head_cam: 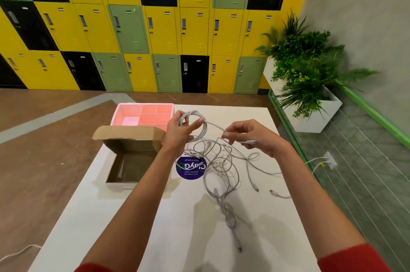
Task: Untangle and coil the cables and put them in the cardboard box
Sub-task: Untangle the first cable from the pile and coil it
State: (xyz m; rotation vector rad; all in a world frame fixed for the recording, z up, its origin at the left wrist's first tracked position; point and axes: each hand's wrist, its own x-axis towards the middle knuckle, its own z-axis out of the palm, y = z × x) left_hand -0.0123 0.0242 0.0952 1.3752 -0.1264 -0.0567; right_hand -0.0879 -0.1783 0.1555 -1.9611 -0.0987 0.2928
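Head view: purple "ClayG" sticker (190, 172) under cables (204, 129)

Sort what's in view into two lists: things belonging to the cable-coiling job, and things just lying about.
Job in hand:
coil, gripped by the left hand
strand, pinched by the right hand
tangled cables on the table
open cardboard box

Lying about:
pink divided tray
purple sticker
potted plants
lockers

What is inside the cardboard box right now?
The box shows only bare brown floor and walls, no cable. The left arm covers its right corner, so that bit is unseen.
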